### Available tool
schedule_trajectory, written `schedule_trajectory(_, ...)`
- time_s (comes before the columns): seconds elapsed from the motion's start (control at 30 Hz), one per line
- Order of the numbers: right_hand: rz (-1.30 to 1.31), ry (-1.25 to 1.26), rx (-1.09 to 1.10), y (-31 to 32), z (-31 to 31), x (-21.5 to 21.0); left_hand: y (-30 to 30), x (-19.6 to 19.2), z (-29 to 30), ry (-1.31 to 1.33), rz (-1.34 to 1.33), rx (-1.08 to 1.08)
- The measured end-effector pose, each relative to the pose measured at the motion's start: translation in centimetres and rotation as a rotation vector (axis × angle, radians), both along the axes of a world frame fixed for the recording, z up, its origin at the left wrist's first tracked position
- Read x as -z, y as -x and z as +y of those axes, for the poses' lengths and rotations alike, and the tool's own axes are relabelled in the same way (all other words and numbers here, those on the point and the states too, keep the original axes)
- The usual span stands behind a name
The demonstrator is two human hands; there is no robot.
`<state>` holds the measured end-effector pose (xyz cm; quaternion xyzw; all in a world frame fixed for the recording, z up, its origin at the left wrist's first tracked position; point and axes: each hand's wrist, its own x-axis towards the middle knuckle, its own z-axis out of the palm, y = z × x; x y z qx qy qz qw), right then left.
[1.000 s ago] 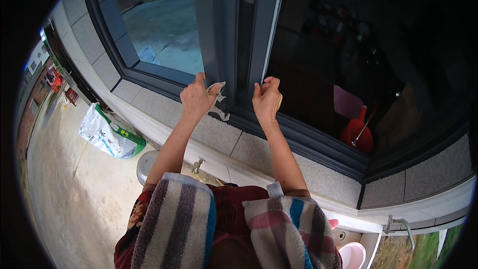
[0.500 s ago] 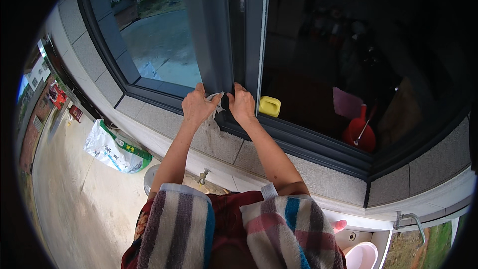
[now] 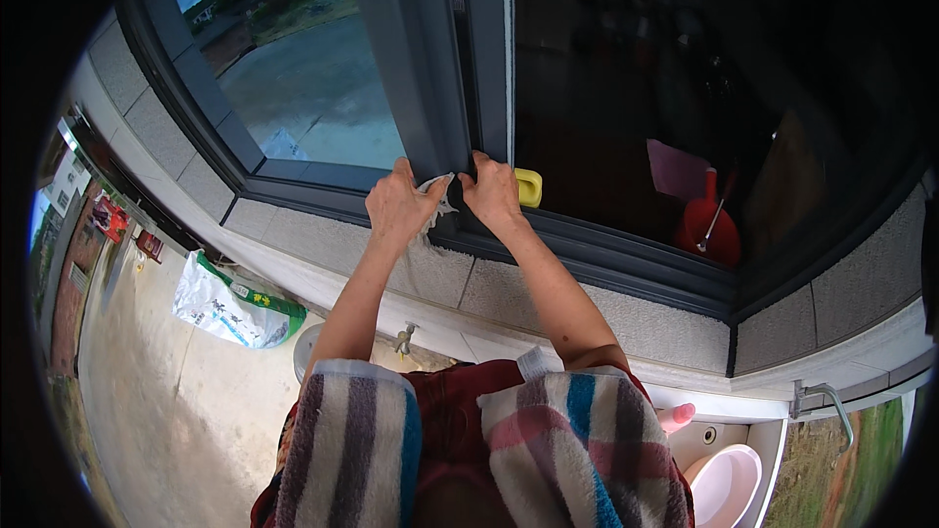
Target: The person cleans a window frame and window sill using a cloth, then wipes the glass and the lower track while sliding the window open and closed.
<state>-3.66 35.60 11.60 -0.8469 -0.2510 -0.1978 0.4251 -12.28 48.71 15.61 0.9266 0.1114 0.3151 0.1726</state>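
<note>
My left hand (image 3: 398,205) grips a white cloth (image 3: 437,198) and presses it against the bottom of a dark grey sliding window frame (image 3: 421,88). My right hand (image 3: 492,192) holds the lower edge of the same frame, right beside the left hand. A yellow sponge (image 3: 528,187) sits in the window track just right of my right hand. Both forearms reach up from striped sleeves.
The dark window sill (image 3: 606,254) runs along a grey stone wall. Inside the open window stand a red container (image 3: 709,225) and a pink sheet. Below lie a white and green bag (image 3: 235,305), a tap (image 3: 403,340), a second tap (image 3: 827,401) and a pink basin (image 3: 724,484).
My right hand has slid left along the sill, away from the yellow sponge, to join the left hand at the frame's bottom. The view has shifted slightly.
</note>
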Motion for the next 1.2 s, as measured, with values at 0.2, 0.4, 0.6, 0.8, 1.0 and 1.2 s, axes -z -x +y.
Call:
schedule_trajectory(0.2, 0.139, -0.083, -0.086, 2.0, -3.4, -1.8, 0.1, 0.3, -1.7, -0.026, -0.020, -0.036)
schedule_trajectory(0.4, -0.309, -0.320, 0.152, 2.6, -6.3, -0.1, 0.1, 0.5, -2.6, -0.026, -0.041, -0.008)
schedule_trajectory(0.6, -0.046, -0.328, 0.011, 1.6, -4.6, 1.0, -0.1, 0.4, -3.0, -0.015, -0.011, 0.013)
schedule_trajectory(0.8, 0.154, -0.424, -0.114, 0.6, -3.3, -0.2, 0.3, 0.2, -3.2, -0.017, 0.013, 0.009)
schedule_trajectory(1.0, 0.192, -0.206, -0.207, -1.3, -3.7, -1.0, -0.1, 0.5, -2.3, -0.004, 0.037, 0.019)
schedule_trajectory(1.2, 0.197, -0.179, -0.217, -2.1, -4.2, 0.5, -0.5, 1.2, -2.1, -0.021, -0.013, 0.102)
